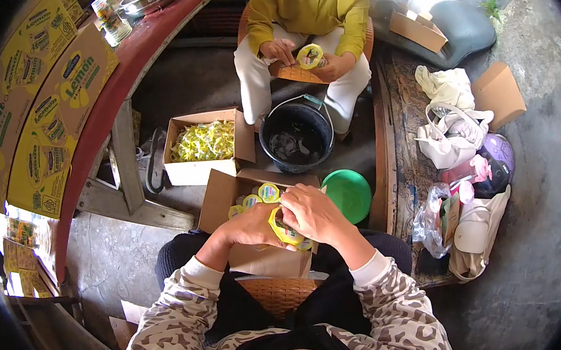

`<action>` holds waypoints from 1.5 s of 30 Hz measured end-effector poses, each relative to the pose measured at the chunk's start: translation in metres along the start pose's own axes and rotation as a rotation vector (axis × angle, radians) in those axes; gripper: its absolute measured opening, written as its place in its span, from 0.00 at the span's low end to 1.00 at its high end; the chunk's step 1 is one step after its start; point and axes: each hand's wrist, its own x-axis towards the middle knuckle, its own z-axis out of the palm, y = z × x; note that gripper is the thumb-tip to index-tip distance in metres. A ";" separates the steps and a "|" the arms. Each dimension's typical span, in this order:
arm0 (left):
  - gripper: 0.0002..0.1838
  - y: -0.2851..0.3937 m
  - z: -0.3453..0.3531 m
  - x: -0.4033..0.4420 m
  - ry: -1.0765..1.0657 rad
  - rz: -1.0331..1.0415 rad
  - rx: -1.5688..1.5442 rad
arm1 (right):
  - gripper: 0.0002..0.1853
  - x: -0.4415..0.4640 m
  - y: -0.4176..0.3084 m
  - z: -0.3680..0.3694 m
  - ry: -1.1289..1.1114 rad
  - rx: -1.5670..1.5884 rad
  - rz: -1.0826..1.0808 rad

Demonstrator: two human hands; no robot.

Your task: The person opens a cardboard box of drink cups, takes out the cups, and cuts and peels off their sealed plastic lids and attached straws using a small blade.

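**A:** Head view: what can't you make out?

**B:** Bunch of stuff. The right hand (311, 211) covers part of the yellow-rimmed cup (283, 234), and the left hand (248, 224) wraps its near-left side, so the underside is hidden. Both hands also block some of the open carton (218, 199) below them. Pale shapes in the black bucket (298, 168) are too murky to name. The co-worker's head is cut off up top.

**A:** And the hands?

**B:** Together at the one cup. Left is curled round it, clamped on. Right has its fingers bent and bunched at the rim; can't tell whether they're pinching anything.

**A:** Where's that cup, clock-wise?

**B:** Make it the clock's centre, above the carton. Other cups (269, 192) sit in the carton at 11, bucket at 12, green basin (346, 197) at 2. The box of yellow strips (194, 174) is between 10 and 11. Farther off at 12, the co-worker's hands (335, 66) hold a similar cup (309, 56).
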 end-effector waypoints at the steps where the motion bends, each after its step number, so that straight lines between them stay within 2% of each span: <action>1: 0.29 -0.001 0.002 0.000 0.009 0.002 -0.017 | 0.08 0.000 -0.001 0.000 -0.017 0.023 0.001; 5: 0.26 -0.010 0.011 0.006 0.023 0.032 -0.185 | 0.09 -0.002 0.002 0.000 -0.077 0.058 0.021; 8: 0.24 -0.021 0.009 0.010 -0.031 -0.058 -0.246 | 0.09 -0.003 0.006 0.002 -0.060 0.082 0.095; 10: 0.24 -0.020 0.010 0.011 0.031 -0.046 -0.131 | 0.10 -0.002 0.008 0.002 -0.020 0.098 0.104; 14: 0.23 -0.022 0.016 0.011 0.101 -0.026 -0.114 | 0.08 -0.001 0.008 0.006 0.042 0.160 0.121; 16: 0.23 -0.020 0.017 0.011 0.200 0.071 -0.020 | 0.08 -0.002 0.012 0.010 0.052 0.188 0.166; 21: 0.26 -0.022 0.021 0.016 0.278 0.097 0.109 | 0.08 0.001 0.021 0.021 0.144 0.196 0.175; 23: 0.30 -0.022 0.025 0.016 0.377 0.146 0.196 | 0.08 0.003 0.035 0.022 0.136 0.167 0.412; 29: 0.31 -0.015 0.021 0.015 0.442 0.156 0.138 | 0.08 0.005 0.037 0.012 0.180 0.435 0.418; 40: 0.30 -0.011 0.034 0.024 0.548 0.199 0.313 | 0.11 0.001 0.040 0.024 0.262 0.185 0.541; 42: 0.30 -0.014 0.033 0.025 0.599 0.296 0.362 | 0.11 -0.003 0.062 0.031 0.279 0.167 0.552; 44: 0.30 -0.007 0.032 0.014 0.605 0.283 0.426 | 0.11 -0.015 0.101 0.032 0.441 0.098 0.689; 45: 0.32 -0.007 0.031 0.008 0.604 0.234 0.320 | 0.11 -0.017 0.112 0.021 0.483 0.161 0.771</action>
